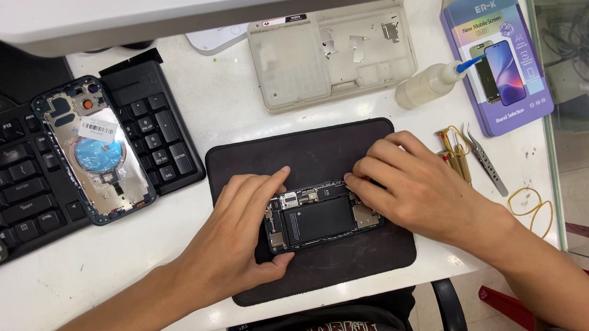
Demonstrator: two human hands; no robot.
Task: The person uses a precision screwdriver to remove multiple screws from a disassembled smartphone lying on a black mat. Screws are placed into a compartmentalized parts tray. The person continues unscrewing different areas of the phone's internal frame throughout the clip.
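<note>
An opened phone (322, 217) with its black battery and circuit boards exposed lies on a dark work mat (307, 158) at the middle of the white table. My left hand (241, 236) clasps the phone's left end, thumb under its near edge and index finger on the top left corner. My right hand (416, 187) rests over the phone's right end, with its fingertips pressing on the upper edge near the middle. No tool shows in either hand.
A spare phone back housing (95, 149) lies on a black keyboard (21, 181) at left. Behind the mat sits a beige parts tray (333, 53). At right are a squeeze bottle (429, 84), a purple screen box (500, 60), tweezers (485, 159), a brass tool (456, 154), rubber bands (532, 206).
</note>
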